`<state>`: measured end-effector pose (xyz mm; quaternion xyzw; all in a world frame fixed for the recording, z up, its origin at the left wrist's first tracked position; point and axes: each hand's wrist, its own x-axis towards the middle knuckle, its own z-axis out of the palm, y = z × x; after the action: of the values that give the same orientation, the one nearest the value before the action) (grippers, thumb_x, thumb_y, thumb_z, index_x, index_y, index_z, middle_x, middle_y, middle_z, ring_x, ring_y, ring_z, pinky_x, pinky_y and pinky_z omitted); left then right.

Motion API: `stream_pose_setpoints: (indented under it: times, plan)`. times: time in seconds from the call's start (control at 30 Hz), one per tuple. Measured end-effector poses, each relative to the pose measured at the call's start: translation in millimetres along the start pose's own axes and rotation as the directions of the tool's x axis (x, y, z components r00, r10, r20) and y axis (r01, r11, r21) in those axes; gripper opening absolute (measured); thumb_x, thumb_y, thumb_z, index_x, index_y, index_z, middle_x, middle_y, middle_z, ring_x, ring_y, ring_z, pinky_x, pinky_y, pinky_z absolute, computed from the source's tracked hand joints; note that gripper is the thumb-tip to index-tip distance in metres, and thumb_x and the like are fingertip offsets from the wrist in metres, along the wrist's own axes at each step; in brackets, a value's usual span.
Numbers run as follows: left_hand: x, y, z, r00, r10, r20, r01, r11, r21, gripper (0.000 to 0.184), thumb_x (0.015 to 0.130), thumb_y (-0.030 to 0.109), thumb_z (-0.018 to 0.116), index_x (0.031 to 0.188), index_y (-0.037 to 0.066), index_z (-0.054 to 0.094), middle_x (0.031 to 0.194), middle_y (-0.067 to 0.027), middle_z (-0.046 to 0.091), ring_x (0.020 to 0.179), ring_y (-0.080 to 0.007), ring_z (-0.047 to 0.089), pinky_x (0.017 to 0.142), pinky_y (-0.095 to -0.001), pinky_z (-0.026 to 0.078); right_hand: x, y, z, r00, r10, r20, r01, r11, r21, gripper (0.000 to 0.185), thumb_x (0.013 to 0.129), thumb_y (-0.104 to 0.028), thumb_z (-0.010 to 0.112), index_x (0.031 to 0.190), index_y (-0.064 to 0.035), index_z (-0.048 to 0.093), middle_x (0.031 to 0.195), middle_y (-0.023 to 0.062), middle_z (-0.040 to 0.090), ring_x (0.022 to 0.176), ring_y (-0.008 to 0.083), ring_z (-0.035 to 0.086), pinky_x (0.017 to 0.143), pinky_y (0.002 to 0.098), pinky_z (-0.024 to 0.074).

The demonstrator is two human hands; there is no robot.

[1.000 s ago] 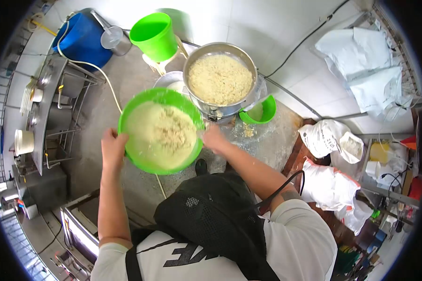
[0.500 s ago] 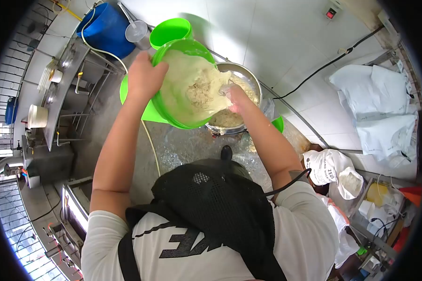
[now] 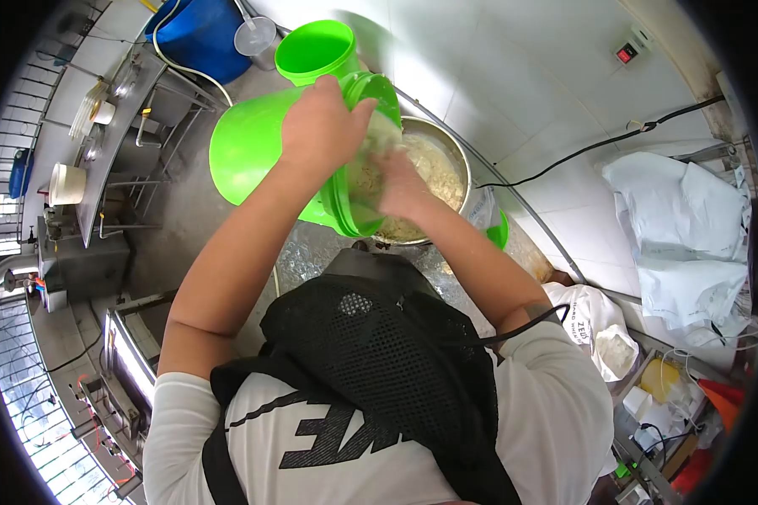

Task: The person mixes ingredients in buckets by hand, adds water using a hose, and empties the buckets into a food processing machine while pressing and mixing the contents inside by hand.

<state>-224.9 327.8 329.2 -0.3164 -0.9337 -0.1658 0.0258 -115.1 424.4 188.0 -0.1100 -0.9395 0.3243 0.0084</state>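
A large green bucket (image 3: 253, 147) lies tipped on its side, its mouth facing right over a round metal bowl (image 3: 459, 151). My left hand (image 3: 324, 126) grips the bucket's upper side near the rim. At the bucket's mouth is my right hand (image 3: 403, 181), blurred by motion, with its fingers partly inside; what it touches cannot be made out. Pale, crumbly dough (image 3: 434, 172) fills the part of the bowl that shows. The bucket hides the bowl's left part.
Behind stands another green bucket (image 3: 316, 50), near a blue barrel (image 3: 198, 38) and a metal pot (image 3: 261, 42). A small green container (image 3: 499, 229) is right of the bowl. A black cable (image 3: 598, 147) crosses the wall. An open white sack (image 3: 594, 324) sits at right.
The green bucket has moved from in front of me up to the bowl and tipped onto its side, its mouth turned right. Both my hands have moved forward with it.
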Motion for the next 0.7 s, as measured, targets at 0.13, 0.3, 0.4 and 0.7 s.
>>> stream_pose_setpoints:
  times: [0.13, 0.3, 0.4, 0.7]
  plan:
    - [5, 2, 6, 0.998, 0.068, 0.001, -0.068, 0.996, -0.058, 0.054, 0.092, 0.046, 0.070, 0.107, -0.005, 0.059, 0.101, -0.0273, 0.069, 0.095, -0.0447, 0.068, 0.085, -0.0523, 0.055, 33, -17, 49, 0.966, -0.253, 0.054, 0.259, 0.933, -0.251, 0.092, 0.084, -0.055, 0.073, 0.158, -0.0102, 0.041, 0.159, 0.0213, 0.038, 0.143, 0.0497, 0.039, 0.117, 0.0682, 0.0294]
    - [17, -7, 6, 0.996, 0.082, -0.044, -0.086, 0.993, -0.085, 0.055, 0.092, 0.047, 0.069, 0.105, -0.005, 0.060, 0.099, -0.0286, 0.069, 0.095, -0.0462, 0.067, 0.084, -0.0537, 0.053, 45, -26, 16, 0.970, -0.052, 0.237, 0.134, 0.928, -0.348, 0.079, 0.085, -0.048, 0.073, 0.152, -0.0142, 0.050, 0.157, 0.0198, 0.041, 0.142, 0.0482, 0.041, 0.112, 0.0706, 0.0356]
    - [27, -14, -3, 0.999, 0.024, 0.028, -0.022, 0.997, -0.079, 0.050, 0.094, 0.041, 0.068, 0.110, -0.006, 0.061, 0.107, -0.0285, 0.070, 0.100, -0.0438, 0.070, 0.089, -0.0508, 0.057, 38, -3, -6, 0.942, 0.099, 0.320, 0.002, 0.953, -0.302, 0.069, 0.084, -0.040, 0.074, 0.145, -0.0137, 0.057, 0.158, 0.0192, 0.041, 0.140, 0.0453, 0.045, 0.111, 0.0616, 0.0415]
    - [28, -28, -14, 0.998, -0.013, 0.054, 0.015, 0.999, -0.030, 0.050, 0.096, 0.042, 0.065, 0.110, -0.006, 0.062, 0.105, -0.0285, 0.071, 0.098, -0.0438, 0.071, 0.088, -0.0511, 0.057, 9, 81, 35, 0.924, 0.359, 0.132, -0.348, 0.932, -0.099, 0.075, 0.079, -0.034, 0.077, 0.147, -0.0145, 0.055, 0.159, 0.0247, 0.037, 0.138, 0.0479, 0.048, 0.112, 0.0562, 0.0441]
